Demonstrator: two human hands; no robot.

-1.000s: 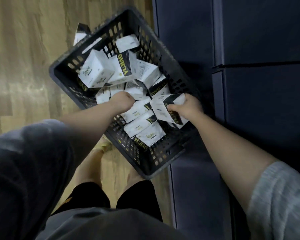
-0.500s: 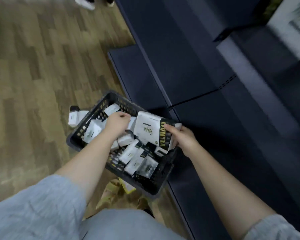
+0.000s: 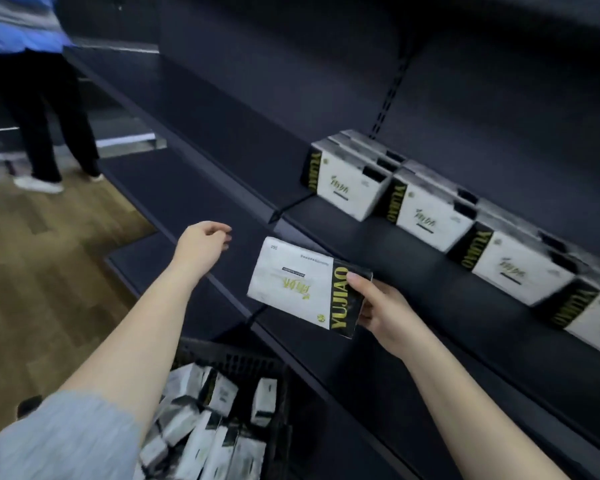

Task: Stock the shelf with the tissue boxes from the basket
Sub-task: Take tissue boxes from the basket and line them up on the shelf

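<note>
Your right hand (image 3: 383, 308) is gripping a tissue box (image 3: 305, 284) mid-frame, just in front of the shelf (image 3: 430, 271). Left hand (image 3: 201, 245) hangs loose, holding nothing, above the basket (image 3: 243, 362) at the bottom.

A dark shelf (image 3: 430, 271) carries a row of tissue boxes (image 3: 426, 209).

Over past my wood floor (image 3: 49, 258) there's another person (image 3: 39, 98) standing up at the far left, blue top, dark trousers, white shoes (image 3: 39, 184) planted right where the floor meets a dark mat (image 3: 146, 181).
</note>
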